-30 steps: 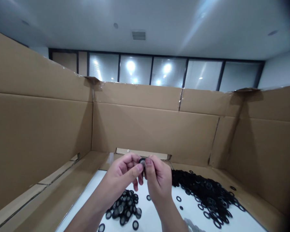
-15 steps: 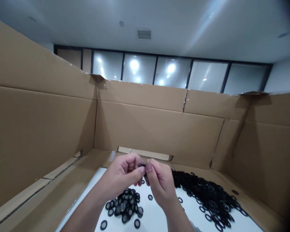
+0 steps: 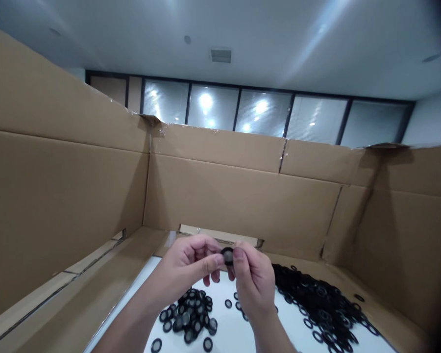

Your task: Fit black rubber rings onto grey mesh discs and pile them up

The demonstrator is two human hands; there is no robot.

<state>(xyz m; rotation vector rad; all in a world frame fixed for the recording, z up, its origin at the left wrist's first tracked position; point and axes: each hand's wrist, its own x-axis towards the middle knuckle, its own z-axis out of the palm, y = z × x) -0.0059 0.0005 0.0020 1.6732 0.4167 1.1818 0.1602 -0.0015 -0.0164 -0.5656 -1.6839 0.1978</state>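
Note:
A small black ring with a grey centre [image 3: 227,257] is pinched between my two hands, its face turned toward me. My left hand [image 3: 193,260] grips its left edge with thumb and fingers, and the other fingers are curled. On the opposite edge, the thumb and bent forefinger of my right hand [image 3: 255,279] press together. Below my left hand lies a pile of black rings with grey centres [image 3: 191,314]. A larger heap of black rings [image 3: 319,301] spreads to the right of my right hand; many of these show open middles.
Tall cardboard walls [image 3: 224,196] enclose the work area on the left, back and right. A white surface [image 3: 230,333] lies beneath the rings. Several loose rings [image 3: 228,304] are scattered between the two piles. A cardboard strip [image 3: 220,235] runs along the back wall's foot.
My right hand has shifted slightly right, away from the left. The ring between them, earlier mostly covered by fingers, now shows its grey-centred face.

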